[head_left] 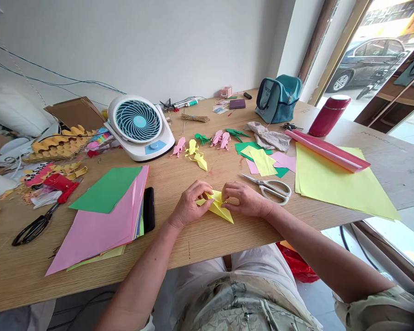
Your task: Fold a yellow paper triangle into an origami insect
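Note:
A small folded piece of yellow paper [221,211] lies on the wooden table near its front edge, with one point toward me. My left hand [193,202] pinches its left part between thumb and fingers. On the other side, my right hand [243,198] has its fingers closed on the upper right part of the same paper. Grey-handled scissors [276,190] rest just beyond my right hand. Past both hands sit folded figures: a yellow one [200,162], a pink one [179,146] and a green one [238,134].
Left are stacked coloured sheets [103,230], a black phone [148,209], black scissors [32,231] and a white fan [138,124]. Right are small paper pieces [265,162], a cloth [267,137], large yellow sheets [341,188], a red bottle [327,117] and a teal bag [279,99].

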